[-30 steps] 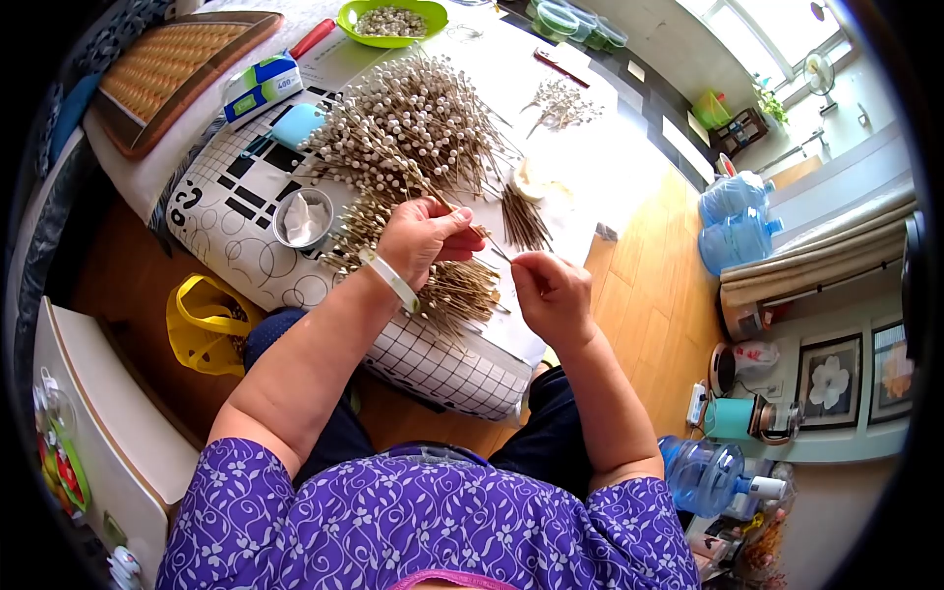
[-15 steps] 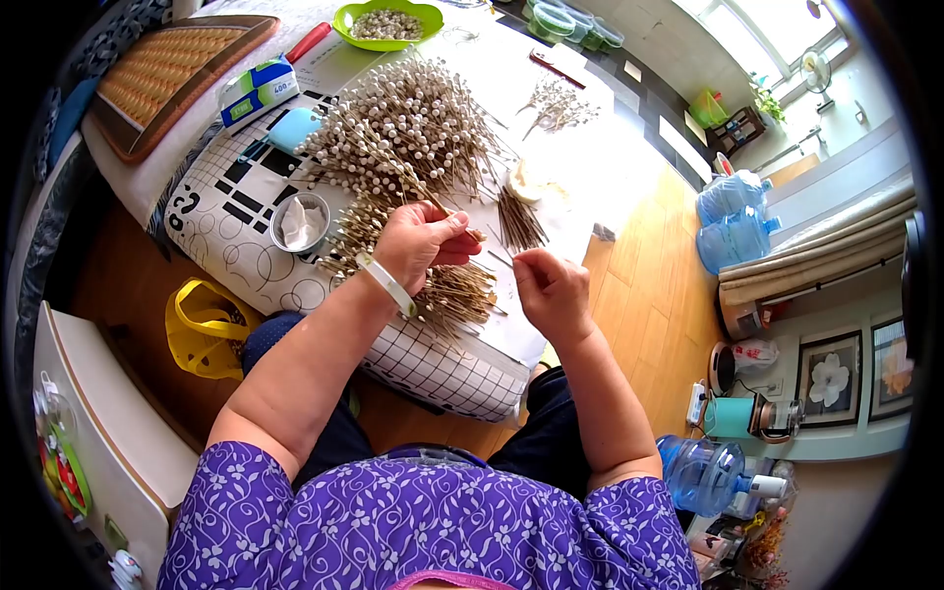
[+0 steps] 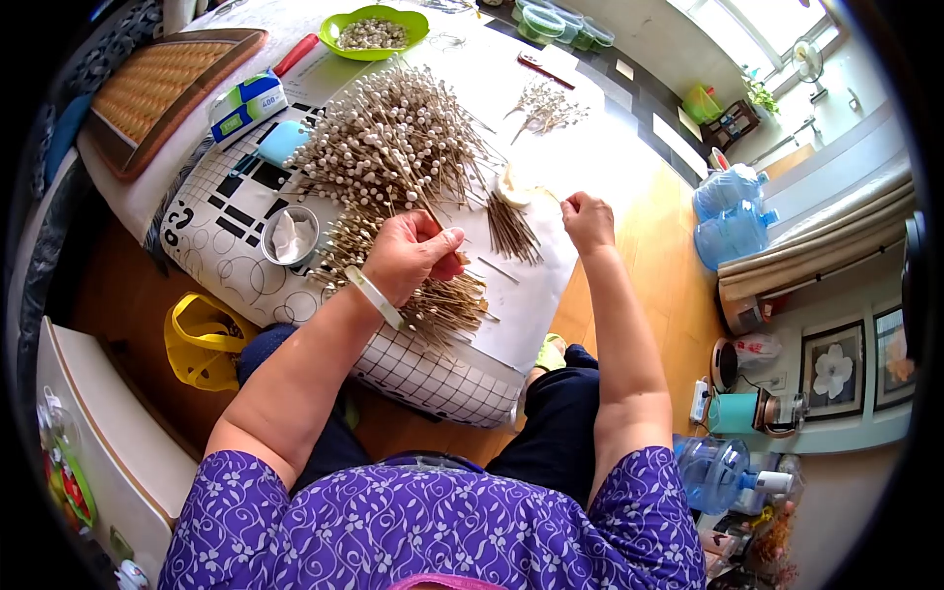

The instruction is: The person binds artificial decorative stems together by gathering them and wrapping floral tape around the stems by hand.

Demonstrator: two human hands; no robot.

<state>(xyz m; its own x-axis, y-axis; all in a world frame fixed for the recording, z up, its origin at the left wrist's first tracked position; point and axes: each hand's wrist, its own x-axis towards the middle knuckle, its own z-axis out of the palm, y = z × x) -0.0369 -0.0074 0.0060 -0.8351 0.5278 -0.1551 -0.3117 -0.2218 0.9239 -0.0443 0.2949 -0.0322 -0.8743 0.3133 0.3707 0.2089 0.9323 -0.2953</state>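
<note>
My left hand (image 3: 413, 258) is closed in a pinch on a thin brown stem, above a bundle of cut stems (image 3: 442, 310) with small white buds. Over the table's right part, my right hand (image 3: 590, 222) is closed, its fingertips pressed together. A faint pale strand seems to run from a cream-coloured roll (image 3: 511, 187) toward that hand; what the fingers hold is too small to tell. Just below the roll lies a bunch of bare brown stems (image 3: 513, 230). Left of it spreads a large pile of white-budded sprigs (image 3: 393, 138). One loose stem piece (image 3: 499, 270) lies between the hands.
A white cup (image 3: 290, 236) with pale material, a blue pouch (image 3: 283, 143) and a tissue pack (image 3: 246, 104) stand to the left. Farther back are a green bowl (image 3: 374, 34) of buds and a few separate sprigs (image 3: 549, 106). A yellow bag (image 3: 205, 342) hangs below the table's left edge.
My right hand has moved right and away from me, widening the gap to my left hand. The left hand has shifted slightly down and left, still pinching the stem.
</note>
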